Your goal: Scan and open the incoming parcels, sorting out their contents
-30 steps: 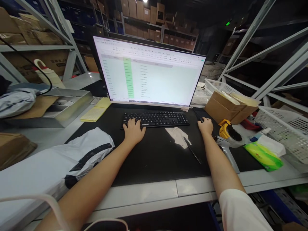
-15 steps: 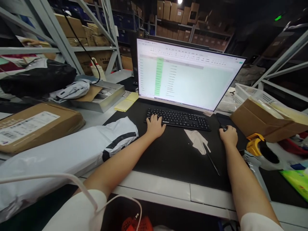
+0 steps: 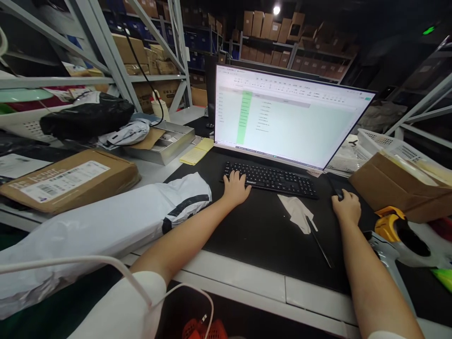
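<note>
My left hand (image 3: 236,189) rests on the left end of a black keyboard (image 3: 273,178), fingers stretched over the keys. Over to the right, my right hand (image 3: 348,207) is wrapped around a black computer mouse (image 3: 339,195), mostly covered by the palm. A wide monitor (image 3: 282,122) stands behind the keyboard and displays a spreadsheet with one green column; its text is too small to read. Between my hands, a crumpled pale tissue (image 3: 298,213) and a thin dark pen-like stick (image 3: 322,249) lie on the black desk mat (image 3: 254,245).
Left of my forearm lie a long white plastic parcel (image 3: 116,216) and a labelled cardboard package (image 3: 70,181). A yellow notepad (image 3: 197,151) sits near a metal tray (image 3: 173,146). At right are an open cardboard box (image 3: 399,188) and a yellow tape dispenser (image 3: 390,223).
The view has swung slightly left, so everything sits further right in it. The spreadsheet now lists fewer rows. Both hands keep their places on the keyboard and mouse.
</note>
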A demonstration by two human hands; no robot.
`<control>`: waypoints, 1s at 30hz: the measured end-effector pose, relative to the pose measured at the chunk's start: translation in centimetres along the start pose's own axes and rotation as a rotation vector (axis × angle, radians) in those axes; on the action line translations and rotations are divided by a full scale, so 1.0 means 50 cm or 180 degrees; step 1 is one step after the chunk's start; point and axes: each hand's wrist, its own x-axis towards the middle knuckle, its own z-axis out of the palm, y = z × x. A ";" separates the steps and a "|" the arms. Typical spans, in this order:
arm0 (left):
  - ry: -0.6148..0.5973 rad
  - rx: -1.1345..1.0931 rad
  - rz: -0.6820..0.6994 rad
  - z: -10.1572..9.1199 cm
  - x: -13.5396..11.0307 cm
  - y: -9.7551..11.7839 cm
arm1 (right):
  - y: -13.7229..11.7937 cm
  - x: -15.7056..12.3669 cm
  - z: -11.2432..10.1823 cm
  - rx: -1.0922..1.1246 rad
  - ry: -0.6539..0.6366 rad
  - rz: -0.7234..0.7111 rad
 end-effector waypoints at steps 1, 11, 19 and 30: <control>0.0011 -0.0007 0.0003 0.000 -0.001 0.000 | 0.002 0.000 0.002 0.0002 -0.0016 0.0012; 0.0010 0.0078 -0.0046 -0.005 -0.005 0.004 | 0.008 0.003 0.007 0.0042 -0.0081 0.0020; -0.0044 0.0049 0.0020 -0.007 -0.004 0.005 | 0.007 0.006 0.007 0.0068 -0.0124 0.0067; -0.0079 -0.0019 0.0143 -0.008 -0.003 0.003 | 0.003 0.003 0.004 0.0074 -0.0154 0.0096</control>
